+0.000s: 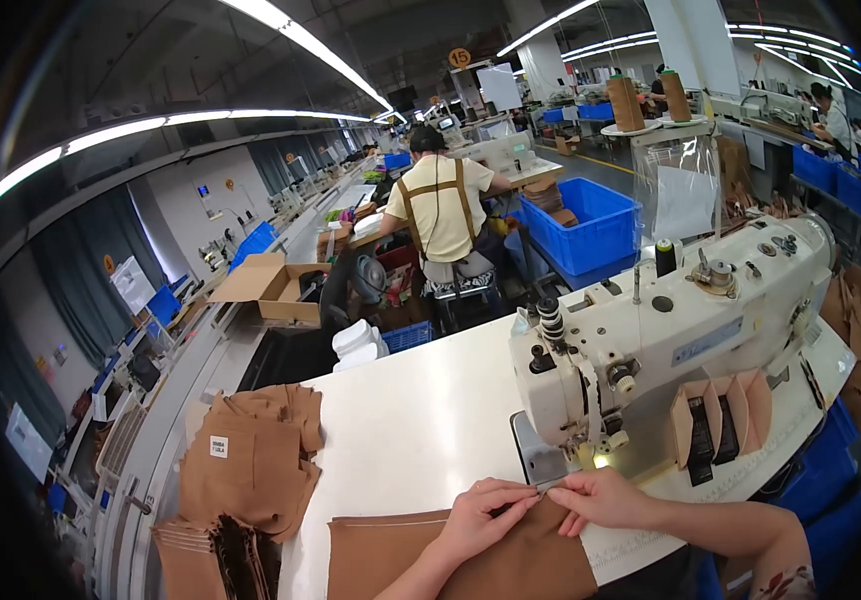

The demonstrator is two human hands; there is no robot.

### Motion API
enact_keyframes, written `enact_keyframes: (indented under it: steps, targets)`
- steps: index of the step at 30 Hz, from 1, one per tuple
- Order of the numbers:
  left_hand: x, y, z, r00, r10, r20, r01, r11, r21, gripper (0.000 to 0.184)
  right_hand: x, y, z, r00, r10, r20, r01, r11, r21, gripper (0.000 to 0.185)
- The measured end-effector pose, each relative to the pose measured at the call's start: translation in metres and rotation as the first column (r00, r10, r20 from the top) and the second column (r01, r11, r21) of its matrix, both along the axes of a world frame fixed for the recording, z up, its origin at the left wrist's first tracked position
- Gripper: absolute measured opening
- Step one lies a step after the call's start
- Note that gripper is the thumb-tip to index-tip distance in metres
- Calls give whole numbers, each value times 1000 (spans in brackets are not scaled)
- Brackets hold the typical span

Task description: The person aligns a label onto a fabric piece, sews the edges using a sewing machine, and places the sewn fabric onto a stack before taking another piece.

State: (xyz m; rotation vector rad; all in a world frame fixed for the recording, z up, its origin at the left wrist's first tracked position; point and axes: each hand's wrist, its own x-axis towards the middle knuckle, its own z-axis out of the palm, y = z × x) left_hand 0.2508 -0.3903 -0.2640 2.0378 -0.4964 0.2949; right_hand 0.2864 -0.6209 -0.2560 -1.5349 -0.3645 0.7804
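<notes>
A folded piece of brown fabric (380, 560) lies along the front of the white table, with pale stitching near its upper edge. My left hand (483, 518) is closed, fingertips pinching the fabric's top edge. Right beside it, my right hand (595, 500) pinches the same edge between thumb and fingers. The two sets of fingertips nearly meet, partly hiding what is between them. Just beyond them stands a white industrial sewing machine (665, 340), its lit needle area close to my right hand. The metal plate (540, 455) under its head is partly covered.
Brown fabric pieces (250, 455), one with a white label, are piled at the left. A pink divided holder (720, 415) with black strips stands right of the needle. Ahead, a seated person (437, 205) works near a blue bin (585, 230). A cardboard box (270, 285) sits left.
</notes>
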Motion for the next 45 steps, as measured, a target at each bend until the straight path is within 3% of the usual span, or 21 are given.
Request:
enact_keyframes:
  steps: [20, 26, 35, 41, 45]
  targets:
    - [0, 1, 3, 996, -43, 84, 30, 989, 141, 17, -4, 1, -1, 1000, -10, 0, 10, 999, 39, 30]
    - [-3, -4, 5, 957, -42, 285, -52, 948, 314, 18, -5, 1, -1, 1000, -12, 29, 11, 1000, 9, 29]
    - [0, -11, 3, 904, 1, 428, -156, 932, 327, 20, -4, 1, -3, 999, 31, 35, -30, 999, -27, 29]
    - [-3, -11, 0, 967, 44, 253, -85, 985, 153, 18, -10, 1, -2, 998, 1, 61, -1, 1000, 5, 28]
    - [-5, -8, 0, 975, 20, 222, -57, 985, 162, 18, -10, 0, -5, 996, 17, 90, -17, 1000, 1, 30]
